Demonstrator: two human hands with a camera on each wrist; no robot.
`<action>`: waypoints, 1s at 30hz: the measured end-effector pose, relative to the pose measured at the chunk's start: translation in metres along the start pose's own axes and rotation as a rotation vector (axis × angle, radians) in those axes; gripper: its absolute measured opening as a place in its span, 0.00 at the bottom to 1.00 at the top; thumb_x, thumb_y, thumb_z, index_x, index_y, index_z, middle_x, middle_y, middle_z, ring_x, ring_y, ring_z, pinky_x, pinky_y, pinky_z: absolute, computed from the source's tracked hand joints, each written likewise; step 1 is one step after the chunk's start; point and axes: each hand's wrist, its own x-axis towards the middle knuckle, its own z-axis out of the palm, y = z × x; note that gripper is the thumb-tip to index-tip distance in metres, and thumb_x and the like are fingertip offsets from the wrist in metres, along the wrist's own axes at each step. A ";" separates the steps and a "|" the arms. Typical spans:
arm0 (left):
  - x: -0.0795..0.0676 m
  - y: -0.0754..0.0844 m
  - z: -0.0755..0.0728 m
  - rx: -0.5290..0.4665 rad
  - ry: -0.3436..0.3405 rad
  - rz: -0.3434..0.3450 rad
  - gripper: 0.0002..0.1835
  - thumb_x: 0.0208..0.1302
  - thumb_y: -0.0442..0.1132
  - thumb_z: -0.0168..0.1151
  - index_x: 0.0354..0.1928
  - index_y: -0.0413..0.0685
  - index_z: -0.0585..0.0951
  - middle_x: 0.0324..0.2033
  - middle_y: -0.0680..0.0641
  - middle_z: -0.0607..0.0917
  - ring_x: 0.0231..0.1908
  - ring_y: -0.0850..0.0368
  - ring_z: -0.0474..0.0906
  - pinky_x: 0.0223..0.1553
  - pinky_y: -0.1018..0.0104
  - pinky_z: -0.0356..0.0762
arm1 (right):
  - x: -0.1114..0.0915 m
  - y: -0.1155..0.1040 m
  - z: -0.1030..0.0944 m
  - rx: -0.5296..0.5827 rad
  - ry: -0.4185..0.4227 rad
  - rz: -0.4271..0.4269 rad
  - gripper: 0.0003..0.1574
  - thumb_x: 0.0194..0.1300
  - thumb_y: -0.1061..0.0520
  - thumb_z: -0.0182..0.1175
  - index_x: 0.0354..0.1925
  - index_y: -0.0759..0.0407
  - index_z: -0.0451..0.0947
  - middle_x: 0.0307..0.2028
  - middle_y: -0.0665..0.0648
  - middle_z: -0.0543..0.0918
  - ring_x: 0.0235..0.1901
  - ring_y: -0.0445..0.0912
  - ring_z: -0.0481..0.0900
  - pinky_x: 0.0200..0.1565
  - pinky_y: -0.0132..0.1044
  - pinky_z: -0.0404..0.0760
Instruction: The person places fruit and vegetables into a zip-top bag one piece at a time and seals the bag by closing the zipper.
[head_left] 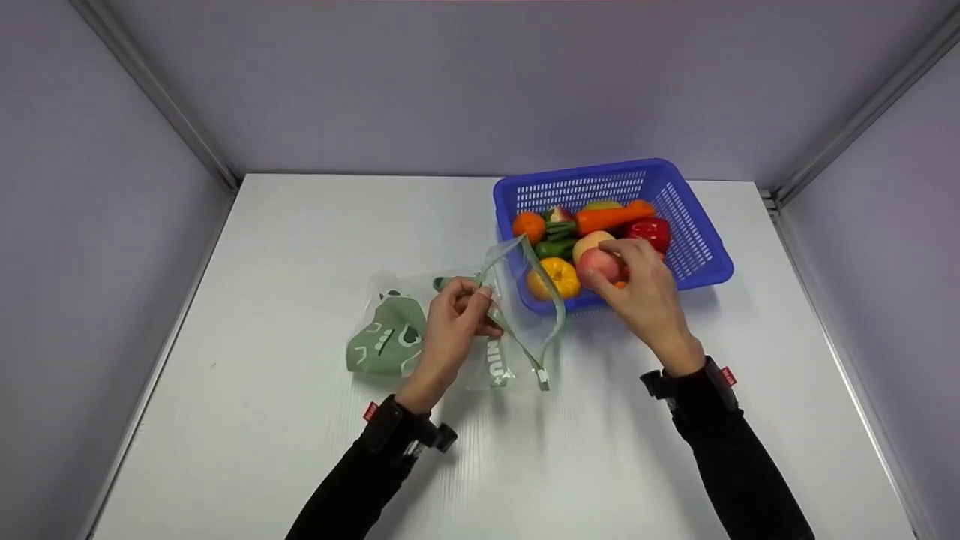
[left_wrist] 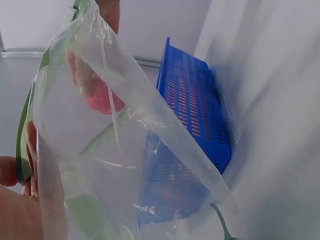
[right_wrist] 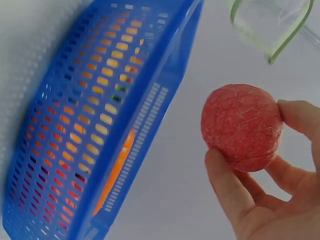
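Grey-walled booth [head_left: 375, 90] round white table [head_left: 300, 225]

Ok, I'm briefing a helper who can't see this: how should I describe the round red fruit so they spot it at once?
On the white table, toward the back right, stands a blue basket. Over its near side, the right grip pinches a round pinkish-red fruit. Unlike the glossy red pepper lying in the basket, this one has finely creased skin and is held aloft.

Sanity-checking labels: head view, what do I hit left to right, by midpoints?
Clear bag's green print → left hand → small orange fruit → round red fruit → right hand.
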 end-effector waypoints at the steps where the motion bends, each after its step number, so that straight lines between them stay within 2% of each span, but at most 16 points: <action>1: 0.000 0.000 0.000 0.000 0.001 0.006 0.09 0.79 0.37 0.57 0.44 0.35 0.75 0.28 0.46 0.84 0.24 0.55 0.85 0.30 0.63 0.86 | -0.004 -0.002 0.001 0.015 0.005 -0.008 0.28 0.66 0.51 0.73 0.57 0.67 0.80 0.55 0.68 0.80 0.52 0.59 0.79 0.52 0.55 0.81; 5: 0.000 0.000 0.000 -0.009 0.007 0.021 0.11 0.80 0.39 0.56 0.45 0.34 0.76 0.29 0.47 0.84 0.24 0.55 0.85 0.29 0.64 0.86 | -0.018 -0.010 0.008 0.066 0.033 -0.057 0.28 0.65 0.51 0.74 0.57 0.64 0.81 0.54 0.64 0.82 0.50 0.53 0.80 0.49 0.48 0.84; 8: 0.000 -0.001 0.000 -0.014 0.003 0.028 0.11 0.80 0.38 0.56 0.45 0.34 0.76 0.29 0.47 0.83 0.24 0.55 0.84 0.29 0.64 0.85 | -0.026 -0.016 0.013 0.104 0.041 -0.101 0.28 0.64 0.52 0.75 0.58 0.62 0.81 0.54 0.60 0.82 0.52 0.48 0.80 0.52 0.40 0.84; 13: 0.000 -0.002 0.001 -0.015 0.004 0.027 0.12 0.80 0.38 0.56 0.46 0.33 0.76 0.28 0.47 0.84 0.24 0.55 0.84 0.29 0.64 0.85 | -0.035 -0.025 0.022 0.176 0.030 -0.171 0.30 0.63 0.54 0.76 0.59 0.62 0.81 0.57 0.60 0.81 0.57 0.49 0.79 0.57 0.31 0.80; 18: 0.000 -0.002 0.003 -0.024 0.014 0.013 0.12 0.80 0.38 0.56 0.47 0.32 0.75 0.28 0.48 0.83 0.23 0.56 0.84 0.28 0.65 0.85 | -0.040 -0.031 0.031 0.225 0.000 -0.206 0.30 0.61 0.56 0.77 0.59 0.61 0.81 0.58 0.60 0.80 0.56 0.49 0.80 0.54 0.35 0.83; 25: -0.002 -0.002 0.002 -0.006 0.020 0.018 0.11 0.80 0.37 0.54 0.45 0.32 0.76 0.27 0.48 0.83 0.22 0.57 0.83 0.27 0.66 0.84 | -0.044 -0.033 0.042 0.183 -0.047 -0.227 0.30 0.61 0.52 0.77 0.59 0.59 0.81 0.56 0.58 0.82 0.53 0.47 0.81 0.52 0.42 0.85; 30: -0.002 -0.002 0.001 -0.006 0.025 0.019 0.10 0.80 0.37 0.55 0.45 0.33 0.76 0.27 0.48 0.83 0.22 0.57 0.83 0.27 0.66 0.84 | -0.045 -0.031 0.047 0.177 -0.065 -0.237 0.30 0.61 0.53 0.77 0.58 0.60 0.82 0.56 0.58 0.82 0.56 0.50 0.80 0.56 0.45 0.83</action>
